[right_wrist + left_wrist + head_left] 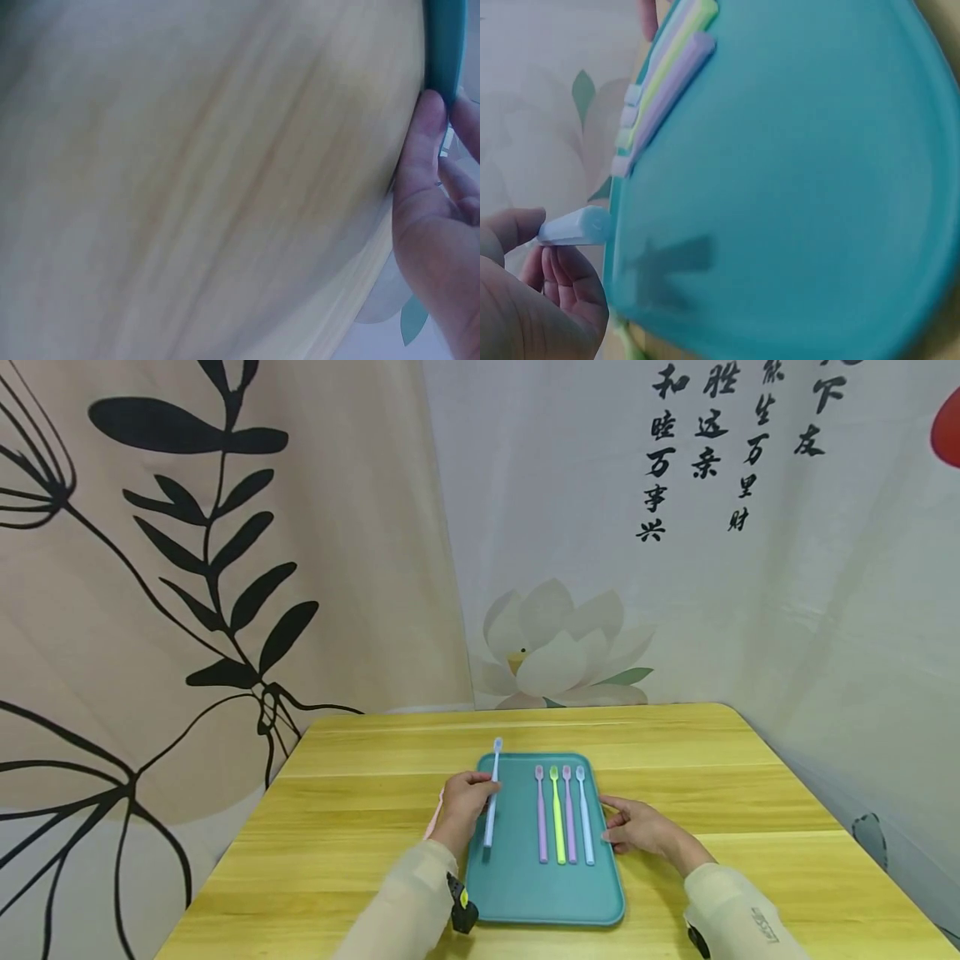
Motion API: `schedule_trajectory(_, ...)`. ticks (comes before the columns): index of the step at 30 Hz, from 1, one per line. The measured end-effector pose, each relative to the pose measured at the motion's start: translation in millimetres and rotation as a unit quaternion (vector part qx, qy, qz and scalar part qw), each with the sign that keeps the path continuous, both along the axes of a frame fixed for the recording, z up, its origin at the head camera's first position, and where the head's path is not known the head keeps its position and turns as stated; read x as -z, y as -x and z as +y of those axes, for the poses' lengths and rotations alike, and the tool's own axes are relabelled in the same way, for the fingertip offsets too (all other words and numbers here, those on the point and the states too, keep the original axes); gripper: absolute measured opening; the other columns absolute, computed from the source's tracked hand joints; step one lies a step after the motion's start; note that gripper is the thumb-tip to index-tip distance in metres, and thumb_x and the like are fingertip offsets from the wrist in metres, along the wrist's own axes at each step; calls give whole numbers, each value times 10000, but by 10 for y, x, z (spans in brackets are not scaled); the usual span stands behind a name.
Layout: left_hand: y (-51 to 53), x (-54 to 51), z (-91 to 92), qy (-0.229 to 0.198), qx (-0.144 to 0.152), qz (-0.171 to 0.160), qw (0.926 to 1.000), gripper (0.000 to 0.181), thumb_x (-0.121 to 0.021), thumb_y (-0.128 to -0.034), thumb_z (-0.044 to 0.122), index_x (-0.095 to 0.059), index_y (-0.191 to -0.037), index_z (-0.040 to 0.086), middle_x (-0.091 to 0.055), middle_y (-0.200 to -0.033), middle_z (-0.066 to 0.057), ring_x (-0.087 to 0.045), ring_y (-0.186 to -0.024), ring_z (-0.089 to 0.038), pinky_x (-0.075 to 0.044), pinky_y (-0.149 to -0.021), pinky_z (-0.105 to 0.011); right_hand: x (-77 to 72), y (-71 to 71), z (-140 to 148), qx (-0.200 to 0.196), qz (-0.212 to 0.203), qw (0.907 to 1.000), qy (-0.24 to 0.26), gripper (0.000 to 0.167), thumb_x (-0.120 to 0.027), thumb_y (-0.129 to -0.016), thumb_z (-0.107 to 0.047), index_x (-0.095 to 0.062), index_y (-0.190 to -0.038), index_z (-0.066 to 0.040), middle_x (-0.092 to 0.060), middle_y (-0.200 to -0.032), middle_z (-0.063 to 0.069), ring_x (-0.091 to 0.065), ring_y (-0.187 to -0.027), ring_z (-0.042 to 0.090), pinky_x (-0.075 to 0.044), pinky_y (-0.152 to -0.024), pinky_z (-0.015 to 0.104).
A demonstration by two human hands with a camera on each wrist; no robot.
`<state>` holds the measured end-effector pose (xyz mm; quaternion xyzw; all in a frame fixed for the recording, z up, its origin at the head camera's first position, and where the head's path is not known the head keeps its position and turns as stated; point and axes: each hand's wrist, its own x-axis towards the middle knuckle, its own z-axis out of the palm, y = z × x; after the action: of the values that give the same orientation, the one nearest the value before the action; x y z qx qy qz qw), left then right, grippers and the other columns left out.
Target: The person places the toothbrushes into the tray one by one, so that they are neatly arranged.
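My left hand (467,806) pinches a light blue toothbrush (491,810) between thumb and fingers, head pointing away, over the left side of a teal tray (517,893). The end of its handle faces the camera in the left wrist view, and its shadow falls on the tray. Several toothbrushes lie side by side on the tray's right half: a purple one (542,818), a yellow-green one (557,818), another purple one (570,818) and a light blue one (585,818). At the tray's right rim, my right hand (637,827) holds the edge between thumb and fingers.
A slim pink item (435,814) shows beside my left wrist, mostly hidden. In the left wrist view a green piece (630,341) lies just outside the tray. The wooden table (360,802) extends around the tray, with a printed curtain (375,568) behind it.
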<state>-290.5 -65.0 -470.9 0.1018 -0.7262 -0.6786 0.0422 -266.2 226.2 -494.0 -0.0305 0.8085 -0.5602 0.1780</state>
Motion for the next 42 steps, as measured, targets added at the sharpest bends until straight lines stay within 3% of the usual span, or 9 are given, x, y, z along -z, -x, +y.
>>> schedule_trajectory(7,-14,24,144,-3,-214,-162,9996,231,-764,-800,29,-717,-1012,-51,-669,-881,-103,-573,-695,-162,-493,-605,-296,7,-3,-10,74,17,10000,-16,718,-651,-889,97,-305,-1517,54,-513,-934,153,-555,-778,233,-567,-705,375)
schedule_trajectory(15,-18,170,312,329,-364,-244,9985,184,-773,-780,30,-722,-950,-18,-662,-884,-99,-577,-745,-193,-493,-628,-308,7,-7,-22,109,49,9999,-18,714,-658,-889,89,-313,-1513,54,-513,-947,157,-559,-786,235,-569,-711,376)
schedule_trajectory(22,-57,174,417,528,-531,-361,9965,163,-782,-767,21,-726,-917,-7,-669,-874,-109,-606,-794,-229,-529,-718,-388,1,-8,-20,90,52,9999,13,719,-661,-889,86,-309,-1514,55,-508,-942,157,-558,-778,238,-568,-710,380)
schedule_trajectory(28,-67,186,473,793,-643,-380,9940,138,-799,-739,31,-735,-862,28,-673,-835,-80,-607,-764,-219,-532,-693,-386,7,-5,-14,94,48,9999,9,716,-660,-888,88,-313,-1513,55,-506,-936,155,-553,-780,237,-568,-709,377)
schedule_trajectory(35,-72,184,502,1377,-541,-300,9885,126,-807,-733,54,-738,-837,36,-674,-798,-54,-613,-735,-206,-540,-682,-378,14,-2,7,36,16,10000,29,713,-653,-890,91,-306,-1513,62,-511,-939,155,-557,-780,235,-567,-709,372)
schedule_trajectory(42,-66,176,539,1802,-401,-420,9819,90,-796,-765,63,-737,-829,44,-657,-782,-45,-603,-724,-201,-540,-681,-376,16,3,11,38,47,10000,5,714,-661,-887,85,-317,-1512,54,-520,-951,157,-557,-791,236,-568,-709,372)
